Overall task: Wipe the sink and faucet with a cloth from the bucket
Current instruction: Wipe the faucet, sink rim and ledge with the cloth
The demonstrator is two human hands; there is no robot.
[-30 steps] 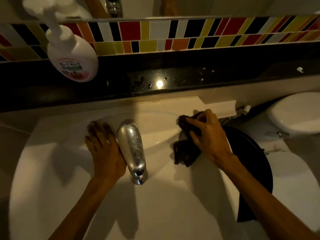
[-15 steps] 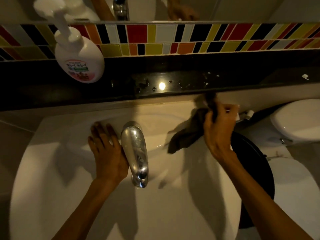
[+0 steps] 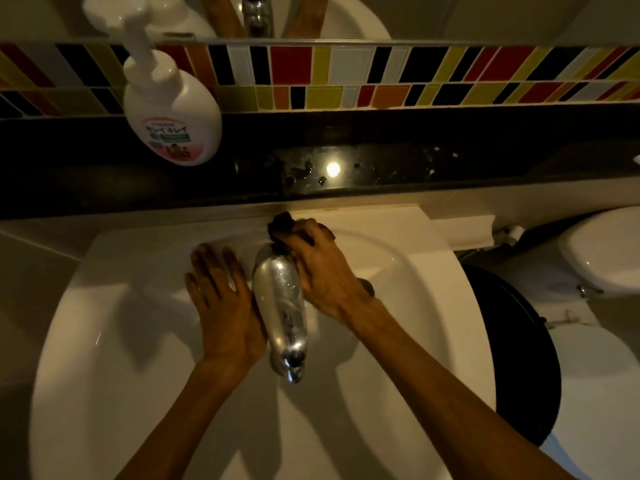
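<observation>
The right hand (image 3: 322, 271) has its fingers (image 3: 304, 233) curled round a dark, bunched cloth (image 3: 282, 230), pressing it against the rear base of the polished chrome faucet (image 3: 282, 303), right where the spout rises from the white ceramic sink (image 3: 114, 334). The left hand (image 3: 221, 299) lies flat on the sink's rim just beside the faucet, fingers straight and slightly spread, holding nothing.

To do this part well, I'd judge the cloth should be wrapped round the base and drawn forward along the spout toward the nozzle, working into the seam at the back where grime gathers; the flat hand makes a good brace. The chrome shows spots along its top, so firm, overlapping strokes would suit it.

A black round bucket (image 3: 512, 341) sits below the sink's right edge, near a white toilet (image 3: 602, 258). On the black glossy worktop (image 3: 450, 164) behind, dotted with water drops, stands a white pump soap bottle (image 3: 173, 109); its pink and green label carries writing too small for me to read.
</observation>
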